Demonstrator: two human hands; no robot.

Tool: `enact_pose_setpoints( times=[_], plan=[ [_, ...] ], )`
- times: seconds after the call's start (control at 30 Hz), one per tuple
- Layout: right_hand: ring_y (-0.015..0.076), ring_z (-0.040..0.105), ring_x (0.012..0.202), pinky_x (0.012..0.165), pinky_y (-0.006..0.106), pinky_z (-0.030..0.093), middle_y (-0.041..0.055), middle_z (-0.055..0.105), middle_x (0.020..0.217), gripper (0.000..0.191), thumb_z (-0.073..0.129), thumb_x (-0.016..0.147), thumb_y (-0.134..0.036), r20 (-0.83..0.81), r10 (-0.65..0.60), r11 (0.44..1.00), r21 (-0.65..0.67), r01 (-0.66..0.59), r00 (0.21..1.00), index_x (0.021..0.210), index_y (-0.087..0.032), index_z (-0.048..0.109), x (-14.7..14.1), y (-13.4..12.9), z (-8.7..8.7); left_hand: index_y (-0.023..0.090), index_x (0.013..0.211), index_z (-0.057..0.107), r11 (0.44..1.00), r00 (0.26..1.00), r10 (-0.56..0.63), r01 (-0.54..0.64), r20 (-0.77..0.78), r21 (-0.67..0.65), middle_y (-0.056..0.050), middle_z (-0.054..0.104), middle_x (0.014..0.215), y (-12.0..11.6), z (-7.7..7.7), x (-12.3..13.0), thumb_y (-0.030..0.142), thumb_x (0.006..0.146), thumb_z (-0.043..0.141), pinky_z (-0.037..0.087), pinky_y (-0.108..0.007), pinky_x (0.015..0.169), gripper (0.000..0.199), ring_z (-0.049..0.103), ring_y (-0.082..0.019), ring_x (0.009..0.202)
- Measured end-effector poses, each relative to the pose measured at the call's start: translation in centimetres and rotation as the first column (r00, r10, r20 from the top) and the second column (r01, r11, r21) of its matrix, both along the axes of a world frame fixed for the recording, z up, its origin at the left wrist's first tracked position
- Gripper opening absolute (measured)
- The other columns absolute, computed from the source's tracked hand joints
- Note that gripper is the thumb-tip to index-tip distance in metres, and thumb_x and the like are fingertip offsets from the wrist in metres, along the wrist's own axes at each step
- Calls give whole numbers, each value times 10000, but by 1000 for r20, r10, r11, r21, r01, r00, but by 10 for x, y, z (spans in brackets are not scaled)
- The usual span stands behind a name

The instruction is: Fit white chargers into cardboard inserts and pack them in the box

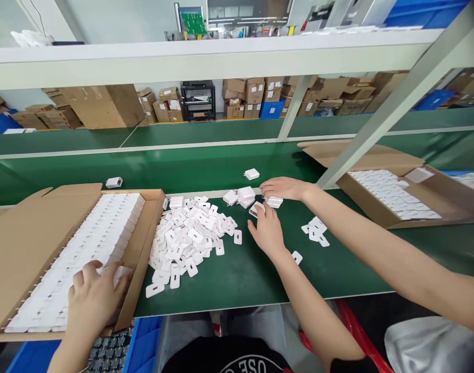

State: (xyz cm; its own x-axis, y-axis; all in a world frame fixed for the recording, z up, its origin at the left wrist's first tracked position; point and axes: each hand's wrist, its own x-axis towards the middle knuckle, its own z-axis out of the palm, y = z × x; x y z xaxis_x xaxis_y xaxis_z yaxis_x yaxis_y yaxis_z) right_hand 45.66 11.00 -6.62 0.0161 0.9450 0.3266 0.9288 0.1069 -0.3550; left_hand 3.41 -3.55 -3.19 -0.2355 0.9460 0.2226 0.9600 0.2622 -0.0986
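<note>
My left hand [95,295] reaches into the open cardboard box on the left, its fingers curled round a white plug-in charger [122,274] beside tight rows of white chargers [85,243]. My right hand [268,230] is over the green bench, its fingers on a tilted white charger [255,209] with a dark port showing; part of it is hidden by the fingers. Just behind lie several more white chargers [245,196]. Left of my right hand spreads a big heap of flat white plates [194,233], each with a slot.
A co-worker's hand [286,188] reaches in from the right, over another charger [275,202]. Loose plates [315,230] lie below that arm. An open carton of white pieces [394,194] stands at right, behind a slanted post [392,98]. Single chargers [251,174] sit farther back.
</note>
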Motion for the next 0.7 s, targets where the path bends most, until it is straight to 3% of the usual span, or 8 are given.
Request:
enact_pose_setpoints(
  times=[0.17, 0.3, 0.37, 0.4, 0.47, 0.57, 0.63, 0.7],
  plan=[
    [389, 547, 1197, 1010, 537, 452, 225, 578, 1282, 385, 557, 902, -175, -27, -11, 999, -45, 10, 1000, 1283, -142, 605, 9, 22, -8, 161, 1141, 716, 956, 991, -104, 75, 88, 284, -243, 473, 1352, 3, 19, 40, 435, 961, 532, 495, -662, 919, 376, 509, -462, 1198],
    [287, 633, 965, 892, 429, 523, 126, 612, 1087, 311, 620, 908, -229, -103, 11, 998, -63, -18, 995, 1217, -199, 639, 12, 7, 1, 202, 1140, 688, 819, 914, -339, 172, 220, 548, -178, 523, 1297, 2, 31, 89, 293, 924, 625, 454, -605, 1050, 243, 537, -382, 1219],
    [248, 657, 935, 853, 386, 549, 84, 632, 1071, 331, 652, 915, -301, -262, 58, 994, -76, -80, 963, 1238, -239, 618, 7, -13, 10, 233, 1213, 656, 763, 839, -483, 264, 250, 590, -158, 543, 1275, 2, 30, 118, 253, 897, 677, 482, -567, 1032, 317, 545, -367, 1217],
    [236, 669, 952, 863, 379, 558, 68, 645, 1073, 345, 669, 914, -333, -407, 103, 985, -85, -150, 907, 1244, -256, 609, 3, -25, 16, 251, 1285, 619, 750, 789, -552, 329, 270, 574, -156, 547, 1297, 2, 28, 132, 254, 890, 696, 489, -561, 1031, 402, 542, -367, 1236],
    [231, 687, 1002, 923, 396, 568, 49, 670, 1067, 379, 716, 890, -375, -713, 183, 929, -99, -356, 677, 1235, -268, 601, -9, -53, 29, 279, 1458, 478, 735, 674, -655, 462, 342, 497, -167, 525, 1414, 4, 18, 159, 300, 880, 737, 476, -581, 1069, 634, 510, -381, 1325],
    [233, 693, 1027, 937, 414, 587, 50, 683, 1078, 384, 770, 860, -383, -908, 163, 754, -138, -643, 387, 1187, -258, 613, -30, -92, 44, 276, 1562, 298, 684, 487, -728, 570, 483, 455, -189, 483, 1522, 6, -7, 190, 314, 890, 736, 457, -605, 1113, 804, 468, -386, 1419],
    [232, 688, 1051, 957, 424, 581, 51, 688, 1103, 323, 744, 888, -408, -937, 142, 675, -145, -723, 320, 1146, -258, 620, -40, -106, 46, 268, 1523, 318, 665, 392, -743, 524, 543, 532, -185, 551, 1450, 5, -24, 202, 236, 934, 660, 510, -565, 1067, 682, 547, -346, 1361],
    [235, 687, 1052, 942, 425, 577, 57, 694, 1102, 285, 683, 932, -452, -919, 154, 696, -160, -700, 362, 1126, -256, 612, -44, -105, 39, 259, 1454, 371, 695, 351, -718, 419, 601, 584, -162, 611, 1353, 3, -35, 206, 190, 950, 621, 547, -509, 1019, 567, 620, -304, 1273]
  ],
)
